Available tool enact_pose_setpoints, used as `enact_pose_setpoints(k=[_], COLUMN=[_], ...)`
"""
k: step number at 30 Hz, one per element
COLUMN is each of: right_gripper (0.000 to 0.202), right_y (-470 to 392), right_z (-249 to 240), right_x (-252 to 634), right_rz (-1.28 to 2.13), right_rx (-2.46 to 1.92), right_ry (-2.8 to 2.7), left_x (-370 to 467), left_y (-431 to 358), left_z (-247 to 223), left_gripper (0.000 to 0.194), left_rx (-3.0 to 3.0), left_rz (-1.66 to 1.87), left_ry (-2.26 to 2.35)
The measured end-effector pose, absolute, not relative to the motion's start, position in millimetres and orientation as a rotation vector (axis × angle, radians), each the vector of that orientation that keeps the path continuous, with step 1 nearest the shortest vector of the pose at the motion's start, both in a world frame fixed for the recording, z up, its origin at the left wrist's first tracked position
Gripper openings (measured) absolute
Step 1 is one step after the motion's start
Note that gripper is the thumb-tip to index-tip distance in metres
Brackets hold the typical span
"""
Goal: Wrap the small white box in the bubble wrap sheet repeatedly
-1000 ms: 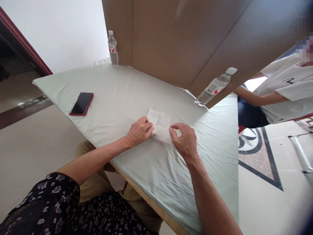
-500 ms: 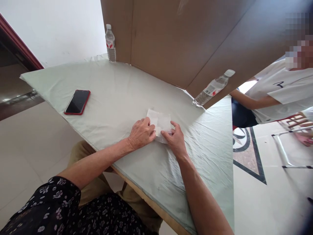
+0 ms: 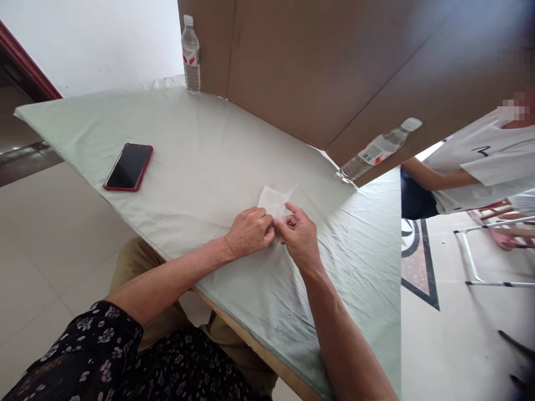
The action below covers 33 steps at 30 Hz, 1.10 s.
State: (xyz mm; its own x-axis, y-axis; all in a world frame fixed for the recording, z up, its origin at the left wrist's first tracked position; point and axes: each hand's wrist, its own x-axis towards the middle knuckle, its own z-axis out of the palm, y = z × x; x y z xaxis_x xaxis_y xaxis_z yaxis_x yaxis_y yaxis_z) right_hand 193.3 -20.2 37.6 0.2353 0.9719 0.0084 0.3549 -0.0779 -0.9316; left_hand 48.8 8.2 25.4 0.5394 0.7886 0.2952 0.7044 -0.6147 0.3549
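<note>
A thin, whitish, see-through sheet (image 3: 273, 199) is held just above the pale green cloth, its upper corners sticking up past my fingers. My left hand (image 3: 253, 231) has its fingers curled in a pinch on the sheet's lower part. Right beside it, my right hand (image 3: 298, 231) pinches the same sheet between thumb and fingers, with the index finger raised. The fingertips of both hands meet, and they hide the sheet's lower edge.
A red-cased phone (image 3: 128, 167) lies at left on the cloth-covered table (image 3: 200, 161). Water bottles, one upright (image 3: 191, 55) and one tilted (image 3: 376, 151), stand against a tall brown cardboard panel (image 3: 284, 67). A person in a white shirt (image 3: 472, 161) sits beyond at right.
My hands have come together, the left moving right until the fingertips meet. The sheet has gone from nearly flat to bunched, with its corners lifted. The camera view has shifted slightly.
</note>
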Motion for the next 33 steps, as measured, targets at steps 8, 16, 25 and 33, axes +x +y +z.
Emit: enact_pose_setpoints(k=[8, 16, 25, 33], right_gripper=[0.050, 0.067, 0.042, 0.043], right_y=[-33.9, -46.5, -20.7, -2.7], right_z=[53.1, 55.4, 44.7, 33.0], right_x=[196.1, 192.3, 219.1, 208.9], right_rz=[0.764, 0.332, 0.541, 0.319], right_rx=[-1.671, -1.745, -1.617, -1.579], right_ry=[-1.657, -2.119, -1.565, -1.820], left_x=[42.3, 49.1, 52.0, 48.5], left_y=[9.7, 5.7, 0.7, 5.3], left_z=[24.0, 18.8, 22.7, 17.0], left_gripper=[0.027, 0.043, 0.016, 0.044], left_rx=[2.136, 2.048, 2.433, 2.456], left_rz=[0.862, 0.883, 0.777, 0.957], left_ry=[1.120, 1.273, 1.373, 1.304])
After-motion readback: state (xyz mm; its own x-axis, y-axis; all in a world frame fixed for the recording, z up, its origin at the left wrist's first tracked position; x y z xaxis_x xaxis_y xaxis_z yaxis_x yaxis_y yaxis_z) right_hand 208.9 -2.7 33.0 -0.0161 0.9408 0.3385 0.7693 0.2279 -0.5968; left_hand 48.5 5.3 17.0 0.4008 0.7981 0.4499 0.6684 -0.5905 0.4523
